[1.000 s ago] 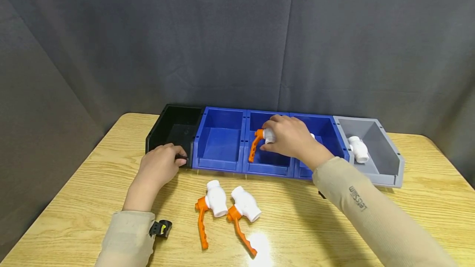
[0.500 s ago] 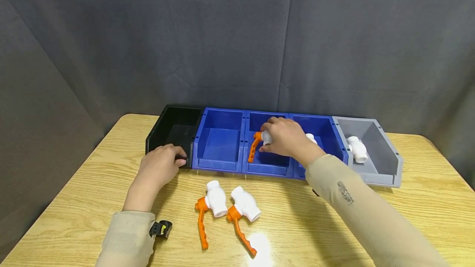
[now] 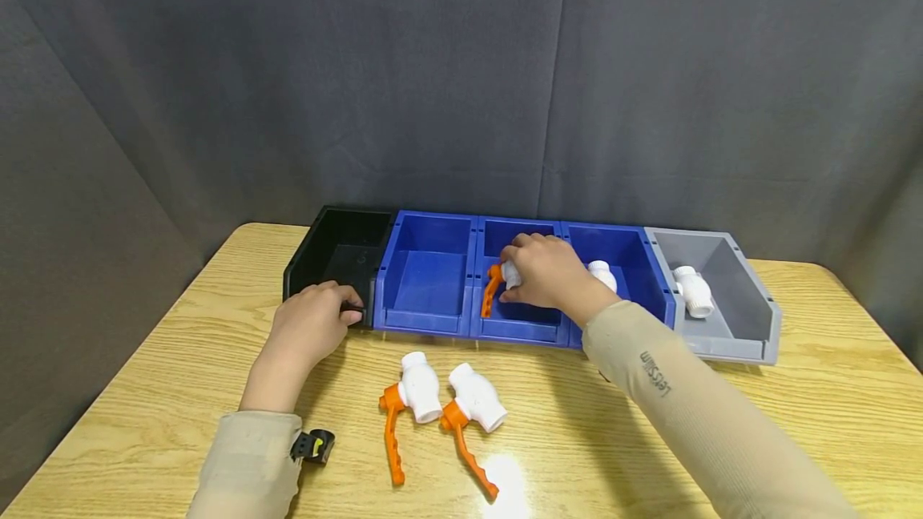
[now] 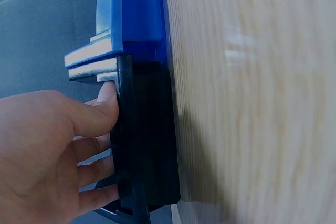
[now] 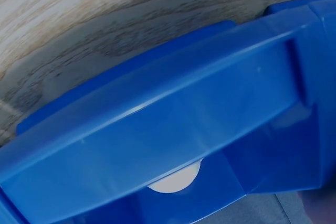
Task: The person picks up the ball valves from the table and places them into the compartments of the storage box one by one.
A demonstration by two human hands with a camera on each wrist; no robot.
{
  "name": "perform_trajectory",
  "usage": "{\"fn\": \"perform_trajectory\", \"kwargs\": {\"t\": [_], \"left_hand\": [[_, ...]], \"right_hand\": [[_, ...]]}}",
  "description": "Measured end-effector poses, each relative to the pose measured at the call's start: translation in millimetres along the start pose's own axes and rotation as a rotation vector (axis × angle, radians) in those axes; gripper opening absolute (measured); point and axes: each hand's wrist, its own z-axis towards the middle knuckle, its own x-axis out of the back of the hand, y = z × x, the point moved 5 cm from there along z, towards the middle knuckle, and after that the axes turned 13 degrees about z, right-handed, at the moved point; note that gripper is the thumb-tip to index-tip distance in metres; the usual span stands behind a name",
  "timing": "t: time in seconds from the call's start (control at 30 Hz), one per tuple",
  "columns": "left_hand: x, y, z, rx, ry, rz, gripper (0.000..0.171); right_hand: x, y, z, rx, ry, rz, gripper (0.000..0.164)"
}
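My right hand (image 3: pixel 550 272) reaches into the middle blue bin (image 3: pixel 521 328) and grips a white ball valve (image 3: pixel 510 274) by its body. The valve's orange lever points toward the bin's front, and my fingers hide much of the body. At the left end of the row, my left hand (image 3: pixel 312 325) holds the front lip of the black bin (image 3: pixel 352 263). In the left wrist view, the thumb (image 4: pixel 106 106) presses one side of that lip while the fingers reach over to the other. The right wrist view shows a blue front wall with a white rounded part (image 5: pixel 177 178) behind it.
Two ball valves with orange levers, one on the left (image 3: pixel 421 388) and one on the right (image 3: pixel 477 397), lie on the wooden table before the bins. Another white valve (image 3: pixel 602 275) sits in the right blue bin, and one more (image 3: pixel 695 292) in the grey bin (image 3: pixel 766 327).
My right hand has sunk slightly lower and to the left in the middle blue bin with the valve. More of the valve in the right blue bin shows. The left hand stays put.
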Motion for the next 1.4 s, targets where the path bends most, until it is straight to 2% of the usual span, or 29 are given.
{"fn": "perform_trajectory", "kwargs": {"t": [0.8, 1.4], "left_hand": [[-0.9, -1.8, 1.7, -0.009, -0.002, 0.012, 0.014], [-2.1, -2.9, 2.3, 0.0, 0.002, 0.012, 0.015]], "right_hand": [[-13.1, 0.6, 4.0, -0.046, -0.081, -0.041, 0.061], [-13.9, -2.1, 2.2, -0.056, -0.11, -0.073, 0.063]]}}
